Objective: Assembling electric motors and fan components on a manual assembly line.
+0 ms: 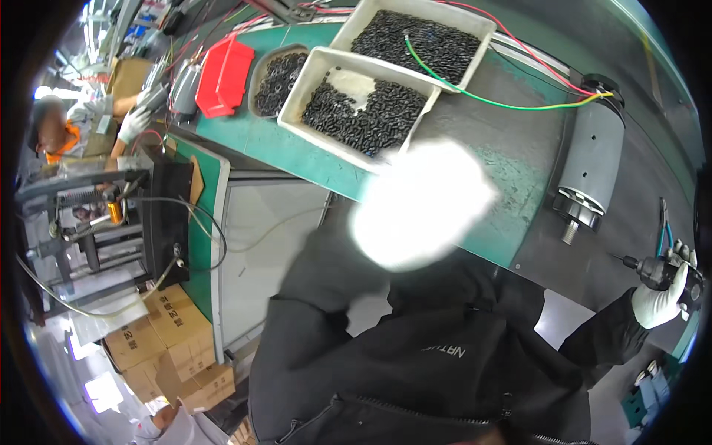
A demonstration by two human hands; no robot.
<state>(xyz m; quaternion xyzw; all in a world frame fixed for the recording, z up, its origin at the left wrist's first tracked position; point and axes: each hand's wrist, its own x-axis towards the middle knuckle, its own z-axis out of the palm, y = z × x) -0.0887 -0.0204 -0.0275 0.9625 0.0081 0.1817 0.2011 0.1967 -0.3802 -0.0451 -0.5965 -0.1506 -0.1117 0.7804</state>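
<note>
I see the right hand [662, 297], in a white glove, closed firmly around a black powered screwdriver [662, 273] at the far right edge of the view, its bit pointing left and slightly up. The grey cylindrical motor [591, 167] lies on the dark bench mat, up and to the left of that hand and apart from it. Its long axis runs from the upper right, where the wires leave it, down to its shaft end at the lower left. That shaft end is the part nearest the screwdriver bit. The right hand is the nearer hand. I cannot find the left hand; a dark jacket [415, 363] fills the lower middle. Two white trays of black parts [363, 107] sit well apart, further left on the green bench [252, 137].
</note>
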